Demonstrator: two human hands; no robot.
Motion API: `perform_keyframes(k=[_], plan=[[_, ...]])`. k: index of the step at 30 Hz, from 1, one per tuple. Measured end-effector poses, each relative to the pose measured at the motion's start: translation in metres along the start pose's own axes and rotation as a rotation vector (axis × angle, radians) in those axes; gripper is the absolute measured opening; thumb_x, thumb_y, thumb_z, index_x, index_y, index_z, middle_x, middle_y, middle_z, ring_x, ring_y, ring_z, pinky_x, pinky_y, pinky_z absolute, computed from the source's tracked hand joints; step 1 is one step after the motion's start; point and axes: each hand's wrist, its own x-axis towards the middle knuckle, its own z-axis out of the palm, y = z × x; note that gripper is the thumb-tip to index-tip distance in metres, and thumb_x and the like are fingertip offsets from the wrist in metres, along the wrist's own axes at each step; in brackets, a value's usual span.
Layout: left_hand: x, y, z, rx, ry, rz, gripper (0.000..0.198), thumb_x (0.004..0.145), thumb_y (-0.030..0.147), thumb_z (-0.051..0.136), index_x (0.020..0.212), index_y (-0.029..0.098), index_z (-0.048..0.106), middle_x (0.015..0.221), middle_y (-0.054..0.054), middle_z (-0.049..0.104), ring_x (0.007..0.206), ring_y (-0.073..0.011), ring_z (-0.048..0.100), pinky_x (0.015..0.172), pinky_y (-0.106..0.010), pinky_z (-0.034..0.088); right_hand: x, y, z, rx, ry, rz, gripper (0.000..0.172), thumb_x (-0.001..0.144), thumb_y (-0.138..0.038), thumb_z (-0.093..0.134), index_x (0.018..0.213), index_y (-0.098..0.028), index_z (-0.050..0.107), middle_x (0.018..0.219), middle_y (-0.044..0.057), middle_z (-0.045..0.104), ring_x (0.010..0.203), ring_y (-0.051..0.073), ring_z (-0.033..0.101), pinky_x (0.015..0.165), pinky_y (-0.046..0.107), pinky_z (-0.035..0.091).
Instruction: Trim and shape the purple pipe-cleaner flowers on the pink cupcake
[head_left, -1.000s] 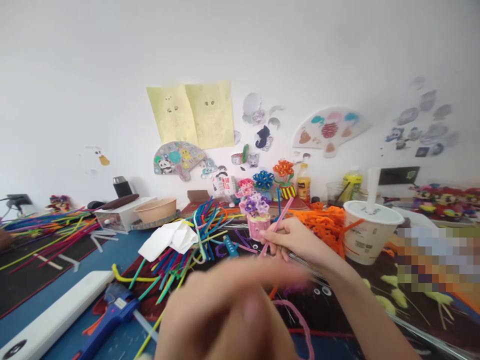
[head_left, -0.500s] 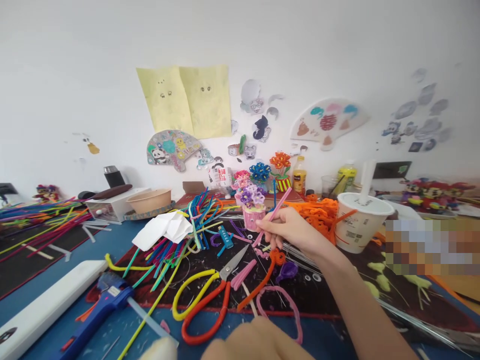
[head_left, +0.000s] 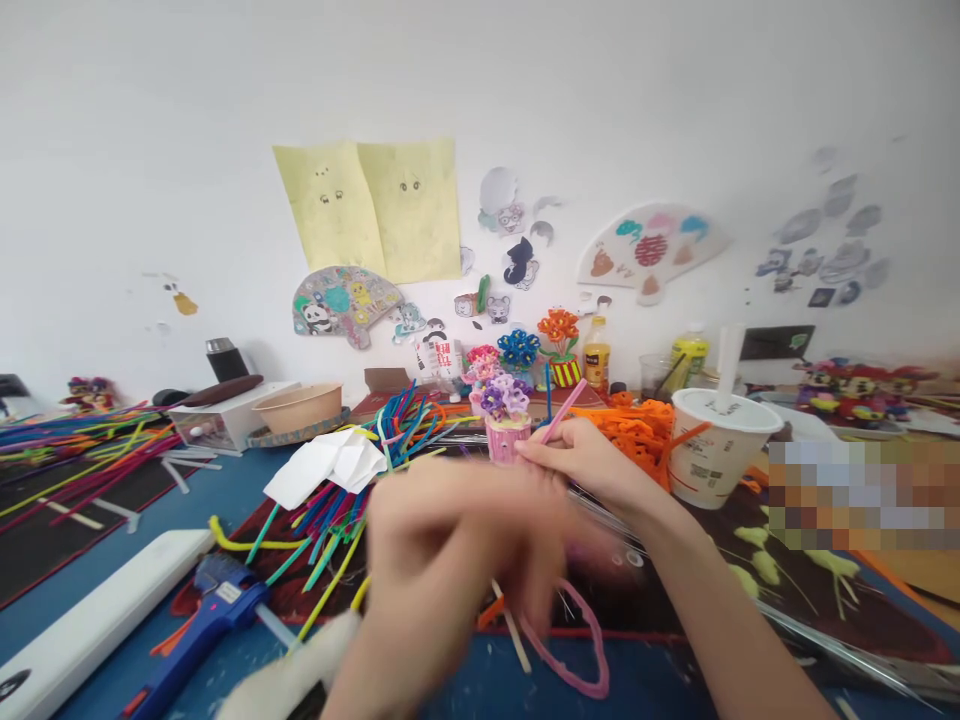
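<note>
My right hand (head_left: pixel 581 455) pinches a pink pipe-cleaner piece (head_left: pixel 564 408) that slants up beside a small pink pot (head_left: pixel 508 440) with purple and pink flowers. In the middle foreground my left hand (head_left: pixel 472 530) is smeared by motion, and its fingers point toward the right; what they hold, if anything, cannot be made out. It covers the scissors, of which only a bit of yellow handle shows. A pink loop (head_left: pixel 589 675) and a thin wooden stick (head_left: pixel 514 630) lie just right of it.
On the left are a blue glue gun (head_left: pixel 206 625), a white long case (head_left: pixel 97 620) and bundled colourful pipe cleaners (head_left: pixel 330 530). A lidded cup with a straw (head_left: pixel 716 450) stands at right, near an orange pile (head_left: pixel 637 430). Flower pots and bottles line the back.
My left hand has risen from the bottom edge to the middle and now hides the scissors and the pink bundle. My right hand still holds the pink piece in nearly the same place.
</note>
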Motion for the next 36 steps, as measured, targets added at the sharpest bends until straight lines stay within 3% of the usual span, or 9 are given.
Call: perform_keyframes(k=[2,4,6,8,13,21,30,36], plan=[[0.016,-0.013,0.021,0.112,-0.064,0.036,0.029,0.096,0.036,0.043,0.105,0.023,0.067,0.068,0.002,0.068,0.056,-0.0113,0.060,0.057,-0.025,0.048,0.000,-0.001,0.001,0.019,0.013,-0.018,0.048,0.066,-0.058,0.074,0.063,-0.012,0.063,0.051,0.002,0.060,0.042,0.010,0.055,0.040,0.020,0.040],[0.024,-0.028,0.040,0.197,-0.093,0.042,0.027,0.086,0.032,0.062,0.111,0.020,0.064,0.088,-0.002,0.071,0.068,-0.0143,0.063,0.065,-0.028,0.047,0.001,-0.002,0.001,0.042,0.039,-0.033,0.048,0.067,-0.059,0.073,0.064,-0.011,0.063,0.051,0.002,0.060,0.041,0.009,0.054,0.040,0.020,0.039],[0.024,-0.041,0.051,0.232,-0.152,0.054,0.013,0.086,0.030,0.064,0.093,0.021,0.069,0.081,0.000,0.070,0.069,-0.0144,0.063,0.063,-0.026,0.045,0.001,-0.003,0.002,0.068,0.062,-0.041,0.048,0.067,-0.058,0.074,0.064,-0.011,0.064,0.051,0.002,0.061,0.041,0.009,0.053,0.041,0.020,0.039],[0.020,-0.049,0.054,0.263,-0.185,0.073,0.016,0.090,0.027,0.057,0.080,0.022,0.069,0.074,0.001,0.069,0.070,-0.0137,0.063,0.063,-0.024,0.043,0.001,-0.004,0.002,0.089,0.095,-0.049,0.048,0.067,-0.057,0.075,0.062,-0.011,0.064,0.052,0.003,0.061,0.041,0.008,0.052,0.043,0.020,0.040],[0.014,-0.055,0.051,0.355,-0.203,0.094,0.014,0.090,0.024,0.056,0.082,0.021,0.067,0.078,0.000,0.070,0.072,-0.0153,0.064,0.062,-0.025,0.041,0.002,-0.004,-0.001,0.159,0.218,-0.060,0.047,0.065,-0.056,0.077,0.063,-0.012,0.063,0.054,0.003,0.062,0.043,0.008,0.053,0.043,0.019,0.039],[0.013,-0.058,0.054,0.457,-0.151,0.229,0.013,0.091,0.023,0.054,0.091,0.021,0.067,0.082,0.000,0.070,0.074,-0.0172,0.064,0.064,-0.027,0.042,0.002,-0.005,-0.002,0.181,0.205,-0.053,0.047,0.066,-0.055,0.078,0.063,-0.010,0.062,0.053,0.002,0.061,0.042,0.006,0.051,0.043,0.018,0.038],[0.011,-0.063,0.057,0.539,-0.090,0.424,0.025,0.094,0.021,0.046,0.079,0.020,0.066,0.069,0.000,0.064,0.063,-0.0157,0.056,0.060,-0.029,0.038,0.005,-0.002,-0.003,0.208,0.242,-0.045,0.047,0.059,-0.053,0.082,0.066,-0.010,0.064,0.054,0.002,0.062,0.043,0.008,0.054,0.041,0.019,0.038],[0.014,-0.062,0.057,0.527,-0.016,0.553,0.033,0.093,0.012,0.045,0.061,0.018,0.053,0.060,0.001,0.051,0.058,-0.0128,0.047,0.056,-0.026,0.035,0.007,0.000,-0.002,0.215,0.216,-0.048,0.048,0.060,-0.055,0.080,0.058,-0.011,0.062,0.050,0.003,0.061,0.040,0.007,0.052,0.040,0.018,0.036]])
